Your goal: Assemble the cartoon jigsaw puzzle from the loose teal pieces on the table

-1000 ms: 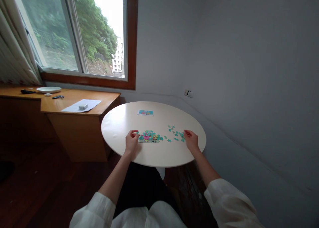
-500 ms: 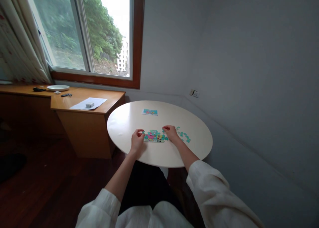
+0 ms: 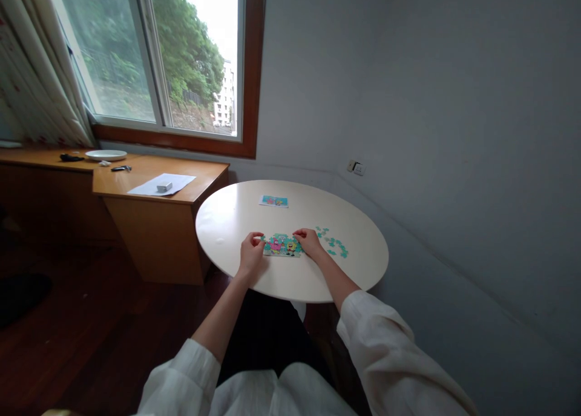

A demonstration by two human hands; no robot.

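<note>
A partly built cartoon jigsaw puzzle [image 3: 282, 246] lies on the round white table [image 3: 236, 219] in front of me. My left hand [image 3: 251, 253] rests at the puzzle's left edge, fingers curled in a pinch on a small piece there. My right hand [image 3: 308, 242] sits on the puzzle's right edge, fingers bent and pressed down on it. Several loose teal puzzle pieces [image 3: 334, 243] are scattered just right of my right hand. A small reference picture [image 3: 273, 201] lies farther back on the table.
A wooden desk [image 3: 149, 222] stands to the left under the window, carrying a sheet of paper [image 3: 162, 184], a small box, a white plate [image 3: 106, 155] and dark small items. Grey walls close in the right side; a wall socket [image 3: 357, 168] sits behind the table.
My right hand moved left from the loose pieces to the puzzle's right edge. My left hand stayed at the left edge. The camera shifted slightly left.
</note>
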